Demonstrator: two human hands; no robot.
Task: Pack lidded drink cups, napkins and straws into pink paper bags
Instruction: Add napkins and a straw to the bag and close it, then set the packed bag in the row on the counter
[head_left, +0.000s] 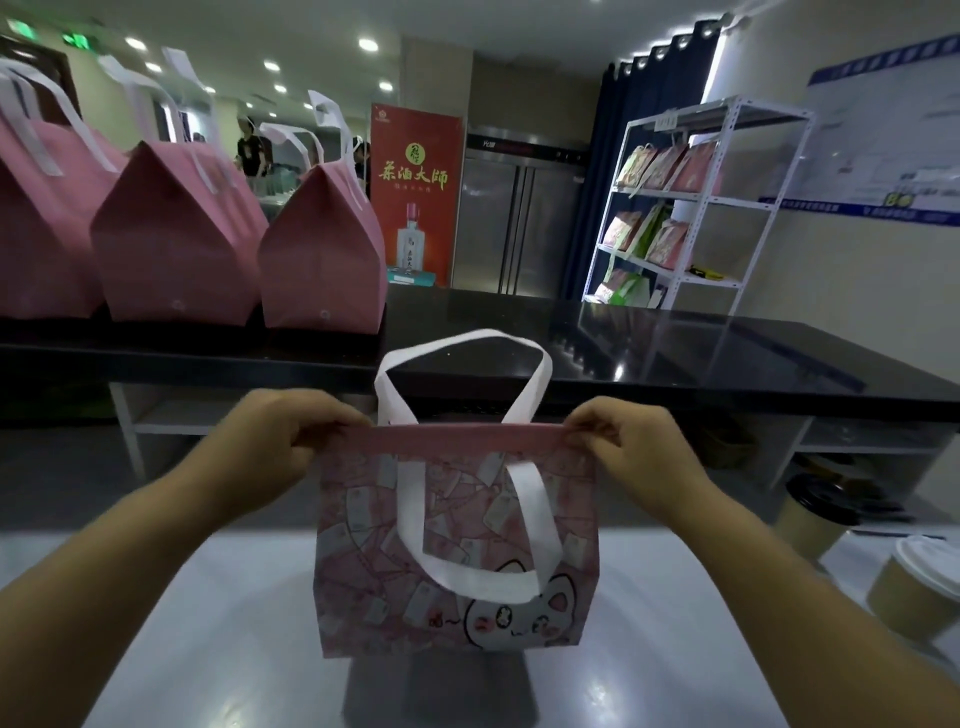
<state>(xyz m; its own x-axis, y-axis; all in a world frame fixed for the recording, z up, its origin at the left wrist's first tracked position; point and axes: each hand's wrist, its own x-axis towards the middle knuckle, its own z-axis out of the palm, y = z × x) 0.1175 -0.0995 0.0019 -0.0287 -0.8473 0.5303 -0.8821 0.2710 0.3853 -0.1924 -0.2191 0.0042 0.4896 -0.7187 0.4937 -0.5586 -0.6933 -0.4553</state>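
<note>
My left grip (306, 431) and right grip (618, 441) each pinch a top corner of the pink paper bag (457, 551), upright mid-frame at the white worktop (234, 649), with open surface to its left. Its mouth is pulled flat, hiding the inside. At the right edge a black-lidded cup (810, 525) and a white-lidded cup (919, 587) are partly cut off. Three pink bags (176, 244) line the raised black counter (727, 353). The red banner (415, 192) reads 茶酒大師. Marks beside the bag's cat face are too blurred to read.
</note>
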